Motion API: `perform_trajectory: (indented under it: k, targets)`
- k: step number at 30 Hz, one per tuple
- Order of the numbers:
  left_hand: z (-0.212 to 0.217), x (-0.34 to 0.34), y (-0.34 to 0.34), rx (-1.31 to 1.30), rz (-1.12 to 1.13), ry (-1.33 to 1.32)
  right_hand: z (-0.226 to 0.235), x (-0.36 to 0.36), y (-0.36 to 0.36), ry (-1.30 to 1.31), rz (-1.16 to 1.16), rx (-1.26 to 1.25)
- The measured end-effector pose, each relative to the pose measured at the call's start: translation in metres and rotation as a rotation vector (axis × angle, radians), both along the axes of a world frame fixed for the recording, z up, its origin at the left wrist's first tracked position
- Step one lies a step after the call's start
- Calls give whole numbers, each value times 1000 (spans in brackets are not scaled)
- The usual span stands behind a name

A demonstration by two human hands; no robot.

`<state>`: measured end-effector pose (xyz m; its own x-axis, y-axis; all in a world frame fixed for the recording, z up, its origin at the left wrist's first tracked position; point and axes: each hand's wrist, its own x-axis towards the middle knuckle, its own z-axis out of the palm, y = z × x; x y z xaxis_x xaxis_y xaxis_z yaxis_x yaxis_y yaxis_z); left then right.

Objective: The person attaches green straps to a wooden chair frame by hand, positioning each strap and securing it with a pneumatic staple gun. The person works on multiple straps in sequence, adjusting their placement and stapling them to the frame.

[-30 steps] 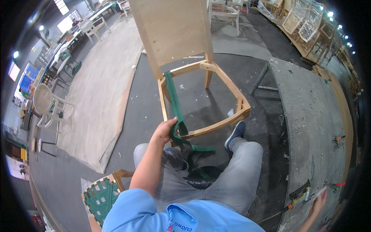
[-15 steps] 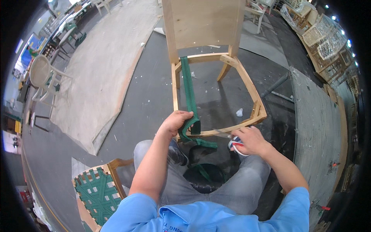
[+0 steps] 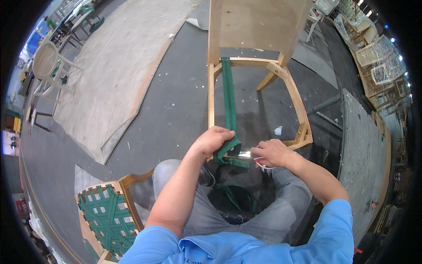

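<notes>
A wooden chair frame [image 3: 304, 119] with a tall plywood back [image 3: 259, 26] stands before me, its seat opening bare inside. One strip of green webbing [image 3: 228, 92] runs from the rear rail to the front rail along the left side. My left hand [image 3: 214, 143] pinches the webbing's folded loose end at the front rail. In my right hand [image 3: 274, 152] are scissors [image 3: 263, 163] with red and white handles; their shiny blades reach left to the webbing beside the rail. Whether the blades have cut into it I cannot tell.
At lower left lies a chair piece with woven green webbing [image 3: 107, 215]. A black round seat [image 3: 233, 202] with a green strip shows between my legs. Pale sheeting [image 3: 118, 66] covers floor at left; a grey board [image 3: 365, 158] and wrapped chairs [image 3: 380, 57] are at right.
My right hand has brought the scissors left, from beside the front rail to the webbing. My left hand still holds the loose end. The whole view has shifted slightly.
</notes>
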<state>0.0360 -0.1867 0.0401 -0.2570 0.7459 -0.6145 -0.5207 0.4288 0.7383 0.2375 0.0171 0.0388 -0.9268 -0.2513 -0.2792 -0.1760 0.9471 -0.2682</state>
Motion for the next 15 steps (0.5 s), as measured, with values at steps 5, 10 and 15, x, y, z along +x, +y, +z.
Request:
perform_trajectory:
  k: [5, 10, 15]
  targets:
    - [1, 2, 0, 31, 5, -22, 5, -6, -7, 35, 32, 29]
    - [7, 5, 0, 51, -52, -11, -2, -6, -21, 69, -58, -13]
    - [17, 3, -3, 229, -47, -41, 25, 39, -26, 305, -384, -185]
